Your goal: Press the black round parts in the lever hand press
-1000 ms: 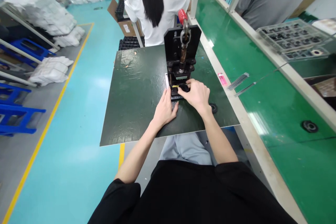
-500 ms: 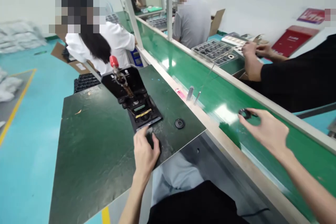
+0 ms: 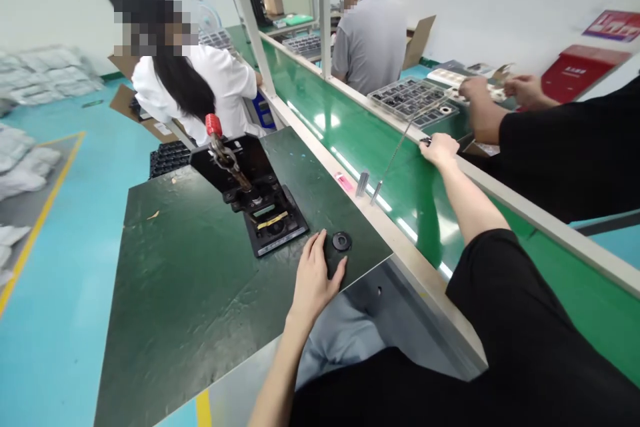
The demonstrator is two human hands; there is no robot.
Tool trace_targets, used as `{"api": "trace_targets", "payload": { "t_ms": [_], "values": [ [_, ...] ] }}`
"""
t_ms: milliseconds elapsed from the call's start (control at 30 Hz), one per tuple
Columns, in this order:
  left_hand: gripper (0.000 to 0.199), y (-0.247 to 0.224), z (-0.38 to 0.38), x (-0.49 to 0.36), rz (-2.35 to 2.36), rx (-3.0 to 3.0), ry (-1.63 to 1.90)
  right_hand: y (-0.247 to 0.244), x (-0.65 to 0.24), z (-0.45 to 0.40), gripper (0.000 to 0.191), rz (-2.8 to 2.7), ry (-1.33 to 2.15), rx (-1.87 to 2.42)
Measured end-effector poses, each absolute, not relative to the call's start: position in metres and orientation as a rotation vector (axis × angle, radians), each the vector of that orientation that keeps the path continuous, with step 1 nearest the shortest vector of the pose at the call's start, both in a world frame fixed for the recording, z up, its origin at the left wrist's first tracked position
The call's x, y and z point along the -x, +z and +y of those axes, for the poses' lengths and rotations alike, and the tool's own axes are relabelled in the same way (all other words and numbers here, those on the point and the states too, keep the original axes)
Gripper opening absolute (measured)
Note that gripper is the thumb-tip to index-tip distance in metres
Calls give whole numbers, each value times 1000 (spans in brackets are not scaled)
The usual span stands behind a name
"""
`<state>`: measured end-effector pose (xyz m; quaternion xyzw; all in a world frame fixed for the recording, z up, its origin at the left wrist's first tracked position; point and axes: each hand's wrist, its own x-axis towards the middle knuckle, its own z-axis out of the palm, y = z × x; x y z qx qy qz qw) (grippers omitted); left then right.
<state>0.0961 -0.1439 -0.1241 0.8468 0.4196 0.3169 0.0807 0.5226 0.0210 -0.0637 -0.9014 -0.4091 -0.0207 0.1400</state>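
Note:
My left hand [image 3: 315, 275] rests on the green tabletop, thumb and fingers spread apart, with nothing in its grasp. Just beyond its fingertips lies a flat black ring [image 3: 342, 241]. Stretched out over the green conveyor belt [image 3: 400, 180], my right hand [image 3: 441, 149] is by the far rail. Its fingers are closed on a small black ring-shaped part [image 3: 426, 141], mostly hidden now. To the left of the loose ring stands a black clamp fixture [image 3: 273, 223] with a red-tipped lever [image 3: 213, 125].
A metal rod [image 3: 376, 192] and a ribbed grey piece [image 3: 362, 184] stand on the near rail [image 3: 400, 243]. Across the belt, a co-worker's hands [image 3: 480, 97] work beside a clear tray [image 3: 410, 97] of dark parts. Two other people sit farther along.
My right hand has moved forward across the belt to its far rail with the black part. My left hand has shifted right, from the fixture's front edge toward the loose ring.

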Motion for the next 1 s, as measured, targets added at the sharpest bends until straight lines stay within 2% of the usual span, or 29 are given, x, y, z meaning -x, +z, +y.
{"api": "trace_targets", "payload": {
  "t_ms": [167,267,367,467,567,667,767,867,1000],
  "values": [
    [72,-122,-142,-106,1252,-2546,936,-57,-519,-16,56,-1171,-46,2535],
    [66,-117,-138,-120,1242,-2599,859,-55,-506,-57,45,-1239,-76,2469],
    [41,-114,-136,-131,1233,-2678,770,-59,-485,-111,33,-1386,-60,2342],
    [22,-113,-139,-126,1232,-2698,851,-67,-453,-174,36,-1638,-194,1939],
    [19,-113,-149,-102,1355,-2585,1045,-76,-404,-232,37,-1676,-453,1737],
    [20,-113,-163,-73,1609,-2417,1174,-87,-342,-260,24,-1509,-225,1646],
    [15,-113,-175,-53,1825,-2303,1197,-98,-284,-245,23,-1393,141,1534],
    [14,-113,-183,-44,1856,-2206,1143,-101,-242,-189,30,-1361,511,1367],
    [28,-114,-188,-41,1719,-2105,1089,-95,-213,-96,37,-1506,665,1186]
  ]
}}
